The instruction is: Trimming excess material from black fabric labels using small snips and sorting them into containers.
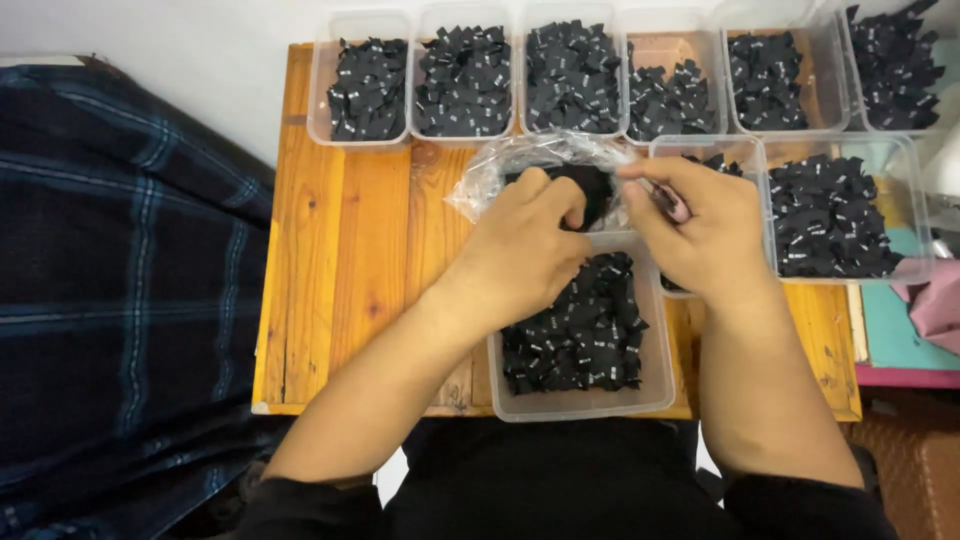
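Note:
My left hand (525, 245) and my right hand (700, 225) meet over the middle of a wooden table (345, 260). Both grip a clear crinkled plastic bag (495, 170) that has a dark bundle of black labels (592, 185) inside it. The bag hangs just above a clear plastic tub (585, 400) filled with small black fabric labels with white print. My right hand also holds a thin pinkish object (672, 203) between its fingers.
Several clear tubs of the same black labels line the table's far edge (368, 90), and another one (835, 215) stands at the right. A dark plaid cloth (110, 280) lies to the left. A pink cloth (935, 305) sits at the far right.

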